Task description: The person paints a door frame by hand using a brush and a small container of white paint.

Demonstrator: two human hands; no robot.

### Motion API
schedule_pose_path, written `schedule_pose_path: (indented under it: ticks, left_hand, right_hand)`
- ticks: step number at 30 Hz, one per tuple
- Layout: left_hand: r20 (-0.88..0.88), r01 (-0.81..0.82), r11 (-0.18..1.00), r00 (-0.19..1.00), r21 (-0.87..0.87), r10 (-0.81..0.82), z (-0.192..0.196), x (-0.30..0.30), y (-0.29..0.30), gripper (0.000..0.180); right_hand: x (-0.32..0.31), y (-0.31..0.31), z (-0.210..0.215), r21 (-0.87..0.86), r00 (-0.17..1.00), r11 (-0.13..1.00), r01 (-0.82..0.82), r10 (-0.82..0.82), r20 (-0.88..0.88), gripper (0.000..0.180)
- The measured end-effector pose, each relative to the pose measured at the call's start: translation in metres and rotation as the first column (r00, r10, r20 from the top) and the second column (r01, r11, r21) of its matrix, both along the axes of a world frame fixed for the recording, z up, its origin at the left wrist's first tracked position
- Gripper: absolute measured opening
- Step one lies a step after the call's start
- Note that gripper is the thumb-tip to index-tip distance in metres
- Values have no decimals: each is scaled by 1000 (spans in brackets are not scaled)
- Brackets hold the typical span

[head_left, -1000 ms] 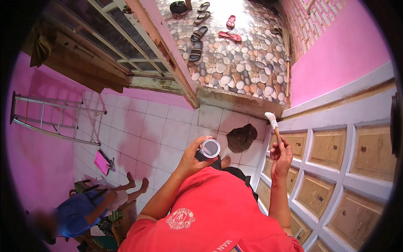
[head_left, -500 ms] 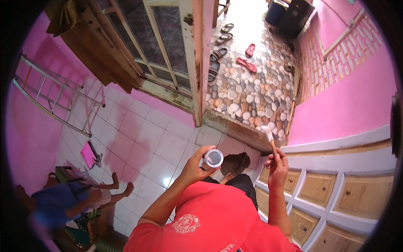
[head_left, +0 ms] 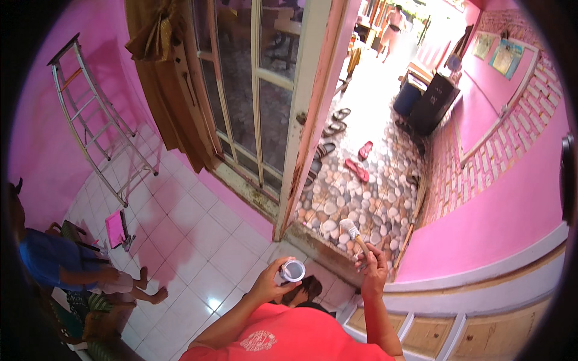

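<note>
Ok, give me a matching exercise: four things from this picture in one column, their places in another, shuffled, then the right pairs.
Things:
1. small round can
2. paintbrush
3. folding ladder
4. red sandals

Places:
A. on the pebble floor outside the door
B. in the right hand
C. leaning against the pink wall
D. in the left hand

Pairs: 1-D, 2-B, 3-C, 4-A
</note>
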State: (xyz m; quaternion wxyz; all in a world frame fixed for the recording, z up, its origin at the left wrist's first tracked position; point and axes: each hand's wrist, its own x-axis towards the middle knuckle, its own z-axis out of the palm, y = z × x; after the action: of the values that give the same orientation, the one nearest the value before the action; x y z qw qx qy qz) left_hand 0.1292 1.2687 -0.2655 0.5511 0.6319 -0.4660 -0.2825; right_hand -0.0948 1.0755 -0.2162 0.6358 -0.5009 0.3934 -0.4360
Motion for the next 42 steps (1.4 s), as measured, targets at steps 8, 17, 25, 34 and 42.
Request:
schedule_pose_path:
  ticks: [8,17,25,34,42]
  left_hand:
    - [-34,-7,998,999,57,9,13,5,-19,70]
    - [-28,95,995,995,-31,-96,8,50,-29,70]
    - [-26,182,977,982,-113,-186,1,132,-26,74]
    - [-119,279,960,954,29,-273,5,208,-4,75]
    - [-133,265,964,955,-17,-265,-17,223,-3,77]
  right_hand:
    - [41,-50,43,-202,998,979,-11,22,52,25]
    - [97,-41,67,-381,985,909,-171,168,-40,27]
    - [170,-27,87,-642,920,682,-350,123,-371,21]
    - [221,-39,129,-730,853,582,-358,-113,-509,21]
    - [243,-6,147,-894,807,323,-311,-407,-428,26]
